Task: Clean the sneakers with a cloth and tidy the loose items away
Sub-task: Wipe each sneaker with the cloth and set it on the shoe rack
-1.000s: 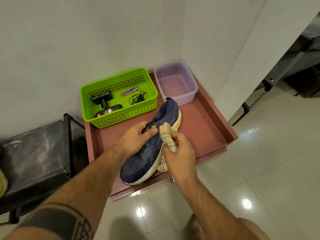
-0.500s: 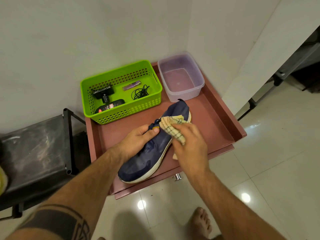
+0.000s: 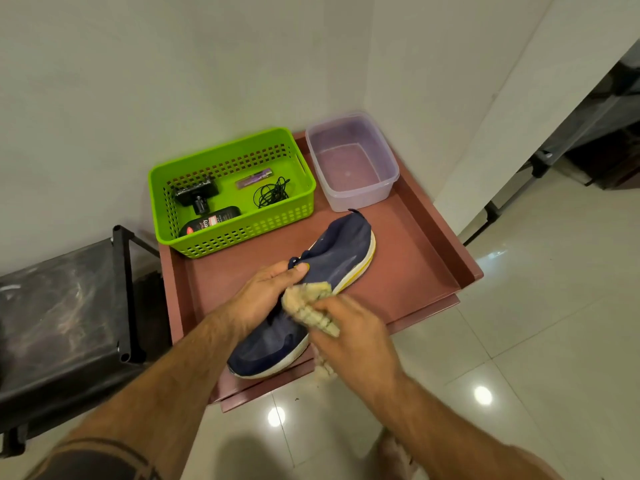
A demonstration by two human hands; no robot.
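White-walled corner, glossy tiled floor (image 3: 519, 341), reddish-brown tray table (image 3: 415, 271) pushed into it.

Navy sneaker (image 3: 343, 258) lies diagonally on the tray table, heel toward the far wall, toe (image 3: 252, 362) hanging over the near edge. White midsole with a yellow strip along the right side.

Left hand (image 3: 263, 292) grips the sneaker at mid-upper near the laces: fingers curled over the top, thumb tip resting on the navy fabric. Pins the shoe in place.

Right hand (image 3: 349, 334) has a beige checked cloth (image 3: 308, 306) bunched in curled fingers, pressed against the sneaker's right side at mid-length, just beside the left hand. A loose tail of the cloth hangs below the hand, past the table's near edge. Cloth and hand are slightly motion-blurred.

Behind the sneaker, left: lime green perforated basket (image 3: 235, 230) on the tray table, touching the back wall area. Inside it: black charger-like block (image 3: 195, 195), dark bottle with white and red label (image 3: 211, 223) lying flat, small purple tube (image 3: 254, 177), coiled black cable (image 3: 272, 194). All apart from each other except the block and the bottle, which are near.

Behind the sneaker, right: clear plastic tub (image 3: 351, 188), no lid, just beside the basket; its near wall is close to the sneaker heel. Contents: cannot tell, maybe a shallow liquid.

Left of the table: black-framed stand with a dark top (image 3: 52, 306). Right background: dark metal furniture legs (image 3: 540, 164).
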